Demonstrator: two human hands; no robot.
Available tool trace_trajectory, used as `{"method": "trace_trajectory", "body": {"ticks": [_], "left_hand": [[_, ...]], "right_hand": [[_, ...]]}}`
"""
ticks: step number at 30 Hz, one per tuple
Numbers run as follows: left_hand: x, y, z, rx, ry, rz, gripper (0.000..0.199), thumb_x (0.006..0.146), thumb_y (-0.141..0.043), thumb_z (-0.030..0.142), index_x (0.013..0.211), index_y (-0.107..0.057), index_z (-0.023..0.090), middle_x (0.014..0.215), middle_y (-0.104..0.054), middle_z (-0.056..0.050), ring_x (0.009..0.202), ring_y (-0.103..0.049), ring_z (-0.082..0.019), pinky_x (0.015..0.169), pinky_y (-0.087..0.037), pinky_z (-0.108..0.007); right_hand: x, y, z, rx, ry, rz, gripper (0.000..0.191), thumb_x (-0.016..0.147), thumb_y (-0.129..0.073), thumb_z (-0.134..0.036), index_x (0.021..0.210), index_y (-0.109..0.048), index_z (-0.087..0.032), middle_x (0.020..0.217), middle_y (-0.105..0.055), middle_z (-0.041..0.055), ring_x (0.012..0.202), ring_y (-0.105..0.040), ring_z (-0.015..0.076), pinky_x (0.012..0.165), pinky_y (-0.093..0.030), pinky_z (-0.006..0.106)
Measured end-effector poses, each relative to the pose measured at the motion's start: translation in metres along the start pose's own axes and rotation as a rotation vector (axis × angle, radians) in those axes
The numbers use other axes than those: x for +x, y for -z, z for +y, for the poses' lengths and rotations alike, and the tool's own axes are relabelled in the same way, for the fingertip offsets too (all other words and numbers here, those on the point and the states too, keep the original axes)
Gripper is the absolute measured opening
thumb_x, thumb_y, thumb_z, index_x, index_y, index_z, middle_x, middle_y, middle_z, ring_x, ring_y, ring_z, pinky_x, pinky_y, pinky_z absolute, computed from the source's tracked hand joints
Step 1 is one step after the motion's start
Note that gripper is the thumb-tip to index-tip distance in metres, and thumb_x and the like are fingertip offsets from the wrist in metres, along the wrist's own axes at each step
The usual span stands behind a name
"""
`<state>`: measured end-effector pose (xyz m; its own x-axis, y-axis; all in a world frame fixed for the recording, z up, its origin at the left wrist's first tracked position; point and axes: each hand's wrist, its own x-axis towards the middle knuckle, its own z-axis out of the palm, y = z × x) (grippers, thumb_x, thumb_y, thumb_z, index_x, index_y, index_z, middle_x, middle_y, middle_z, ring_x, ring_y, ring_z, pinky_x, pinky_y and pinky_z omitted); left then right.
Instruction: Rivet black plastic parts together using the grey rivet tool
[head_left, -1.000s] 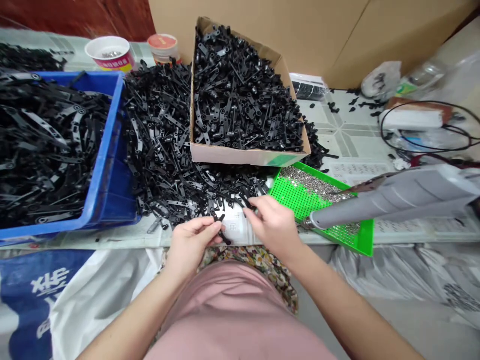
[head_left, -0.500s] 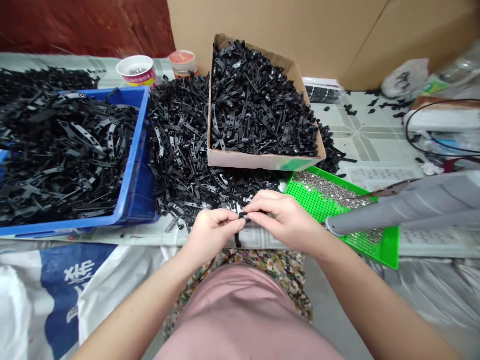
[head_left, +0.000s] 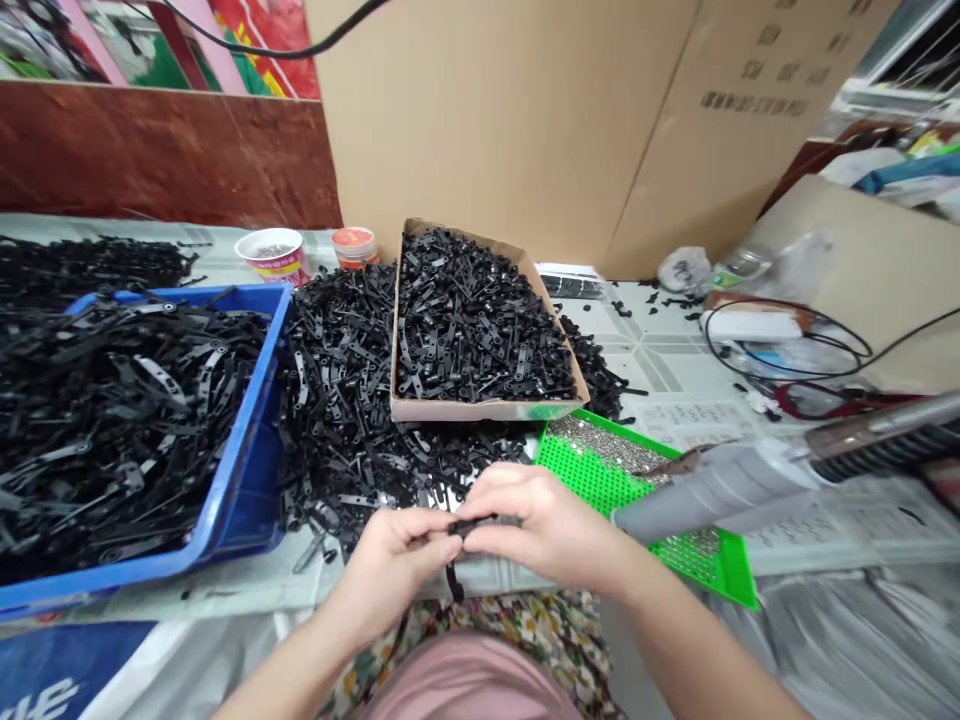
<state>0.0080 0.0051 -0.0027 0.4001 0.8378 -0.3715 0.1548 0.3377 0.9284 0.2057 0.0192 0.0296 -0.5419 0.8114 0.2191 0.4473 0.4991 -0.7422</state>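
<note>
My left hand (head_left: 401, 560) and my right hand (head_left: 536, 520) meet at the front edge of the table, fingertips almost touching. Both are pinched on one small black plastic part (head_left: 486, 521), mostly covered by the fingers. Beneath it, a black strip-like piece (head_left: 454, 582) lies at the table edge. A loose heap of black plastic parts (head_left: 341, 400) spreads just beyond my hands. Behind them stands a cardboard box (head_left: 487, 411) full of similar black parts. Right of my right hand, a green perforated tray (head_left: 589, 478) holds many small shiny metal pieces.
A blue bin (head_left: 244, 440) heaped with black parts stands at the left. A grey tube (head_left: 694, 490) reaches over the green tray from the right. At the back are a white-and-pink tub (head_left: 279, 262) and a lidded jar (head_left: 354, 248). Black cable (head_left: 787, 372) loops at the right.
My view has tilted upward, so the table appears lower and more of the back wall shows. Both hands stay together on the small black part.
</note>
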Motion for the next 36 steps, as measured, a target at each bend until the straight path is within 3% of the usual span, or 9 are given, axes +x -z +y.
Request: {"method": "trace_trajectory", "body": {"ticks": [2, 5, 7, 9, 21, 28, 30, 33, 36], "left_hand": [[0.002, -0.004, -0.002, -0.023, 0.008, 0.036, 0.019, 0.070, -0.068, 0.031, 0.079, -0.075, 0.015, 0.062, -0.062, -0.003, 0.058, -0.047, -0.013, 0.056, -0.038, -0.025], [0.005, -0.012, -0.001, -0.100, 0.013, 0.078, 0.018, 0.068, -0.070, 0.027, 0.079, -0.072, 0.013, 0.062, -0.061, -0.002, 0.057, -0.048, -0.011, 0.057, -0.039, -0.023], [0.007, -0.017, 0.001, -0.156, 0.002, 0.091, 0.017, 0.067, -0.071, 0.026, 0.079, -0.071, 0.013, 0.061, -0.060, -0.001, 0.056, -0.048, -0.009, 0.056, -0.039, -0.022], [0.009, -0.020, 0.006, -0.199, 0.000, 0.116, 0.017, 0.066, -0.071, 0.025, 0.079, -0.071, 0.013, 0.059, -0.059, 0.000, 0.054, -0.048, -0.008, 0.054, -0.038, -0.020], [0.025, -0.029, 0.003, -0.315, -0.027, 0.244, 0.020, 0.066, -0.072, 0.025, 0.080, -0.068, 0.012, 0.058, -0.060, 0.000, 0.055, -0.053, -0.009, 0.056, -0.042, -0.022], [0.025, -0.032, 0.009, -0.369, -0.015, 0.310, 0.019, 0.063, -0.073, 0.022, 0.078, -0.068, 0.011, 0.065, -0.065, -0.002, 0.057, -0.053, -0.009, 0.057, -0.041, -0.021], [0.027, -0.033, 0.011, -0.425, -0.014, 0.305, 0.020, 0.063, -0.073, 0.022, 0.078, -0.067, 0.011, 0.064, -0.063, -0.001, 0.056, -0.052, -0.008, 0.056, -0.040, -0.020], [0.027, -0.035, 0.011, -0.452, -0.047, 0.289, 0.015, 0.064, -0.071, 0.019, 0.076, -0.066, 0.012, 0.062, -0.060, 0.001, 0.055, -0.049, -0.007, 0.055, -0.038, -0.019], [0.023, -0.041, 0.008, -0.342, -0.089, 0.239, 0.008, 0.067, -0.068, 0.017, 0.072, -0.064, 0.012, 0.055, -0.052, 0.005, 0.052, -0.043, -0.006, 0.051, -0.034, -0.018]], "right_hand": [[0.013, 0.014, -0.003, -0.224, -0.047, 0.193, 0.017, 0.083, -0.061, -0.029, 0.094, -0.068, -0.018, 0.093, -0.066, 0.0057, 0.089, -0.059, 0.0181, 0.080, -0.046, 0.031], [0.047, 0.033, -0.005, -0.593, -0.398, 0.477, 0.018, 0.088, -0.049, -0.025, 0.085, -0.066, -0.018, 0.085, -0.067, 0.0076, 0.084, -0.062, 0.0221, 0.079, -0.047, 0.038], [0.072, 0.039, -0.004, -0.719, -0.663, 0.430, 0.021, 0.081, -0.057, -0.036, 0.091, -0.062, -0.017, 0.077, -0.067, 0.0099, 0.078, -0.063, 0.0293, 0.070, -0.048, 0.044], [0.089, 0.042, 0.000, -0.705, -0.709, 0.347, 0.029, 0.074, -0.064, -0.036, 0.096, -0.059, -0.018, 0.080, -0.068, 0.0095, 0.080, -0.063, 0.0310, 0.068, -0.048, 0.044], [0.095, 0.039, 0.015, -0.622, -0.657, 0.411, 0.023, 0.072, -0.060, -0.023, 0.095, -0.061, -0.021, 0.080, -0.068, 0.0073, 0.082, -0.063, 0.0291, 0.069, -0.049, 0.042], [0.065, 0.036, 0.014, -0.171, -0.195, 0.826, 0.016, 0.081, -0.057, -0.023, 0.092, -0.068, -0.018, 0.079, -0.067, 0.0021, 0.069, -0.061, 0.0155, 0.069, -0.050, 0.031], [0.045, 0.023, 0.003, -0.111, -0.133, 0.765, 0.012, 0.082, -0.057, -0.022, 0.085, -0.068, -0.017, 0.082, -0.067, 0.0024, 0.073, -0.061, 0.0145, 0.068, -0.050, 0.027], [0.015, 0.002, -0.013, -0.255, -0.101, 0.416, 0.014, 0.083, -0.055, -0.016, 0.074, -0.066, -0.016, 0.075, -0.066, 0.0026, 0.069, -0.060, 0.0138, 0.065, -0.047, 0.025], [-0.009, -0.005, -0.022, -0.509, -0.115, 0.121, 0.021, 0.083, -0.051, -0.014, 0.099, -0.065, -0.016, 0.080, -0.066, 0.0054, 0.073, -0.060, 0.0182, 0.064, -0.046, 0.028]]}}
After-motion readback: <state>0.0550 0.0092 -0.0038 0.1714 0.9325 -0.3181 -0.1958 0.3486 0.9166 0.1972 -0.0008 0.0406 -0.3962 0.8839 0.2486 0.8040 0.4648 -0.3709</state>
